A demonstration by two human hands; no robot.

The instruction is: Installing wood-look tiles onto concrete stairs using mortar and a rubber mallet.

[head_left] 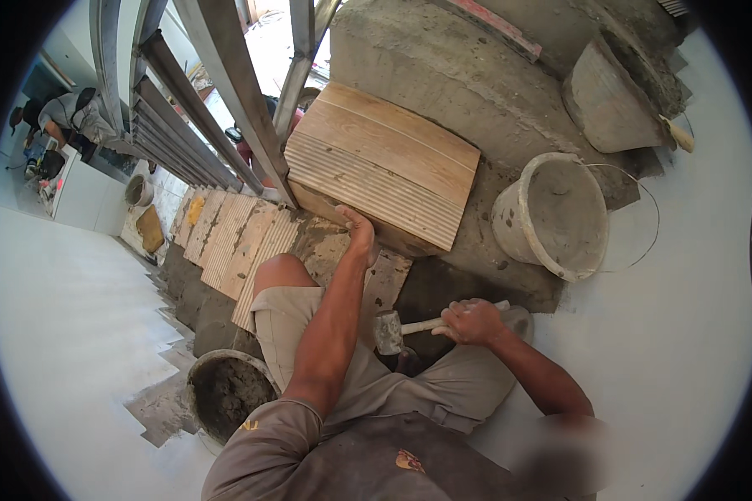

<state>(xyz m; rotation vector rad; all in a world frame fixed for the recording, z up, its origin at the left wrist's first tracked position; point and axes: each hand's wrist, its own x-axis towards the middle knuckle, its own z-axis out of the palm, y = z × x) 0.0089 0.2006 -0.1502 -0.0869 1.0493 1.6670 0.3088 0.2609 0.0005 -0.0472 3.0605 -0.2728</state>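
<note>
My left hand [355,230] has its fingers stretched against the front face of a step [313,192], just below the lip of a wood-look tile [393,142] with a ribbed front strip. My right hand [475,321] grips the pale handle of a mallet [388,332], whose dusty head is held low over dark mortar between my knees. A bucket of grey cement slurry [560,209] with a wire handle stands right of the tiled step.
Metal railing posts [234,83] rise at left. Ribbed tiled steps [226,250] descend leftward. A mortar bucket [226,392] sits lower left; another tub [610,92] with a wooden-handled tool sits upper right. A red-edged bar [493,25] lies above. A co-worker [83,117] bends at far upper left.
</note>
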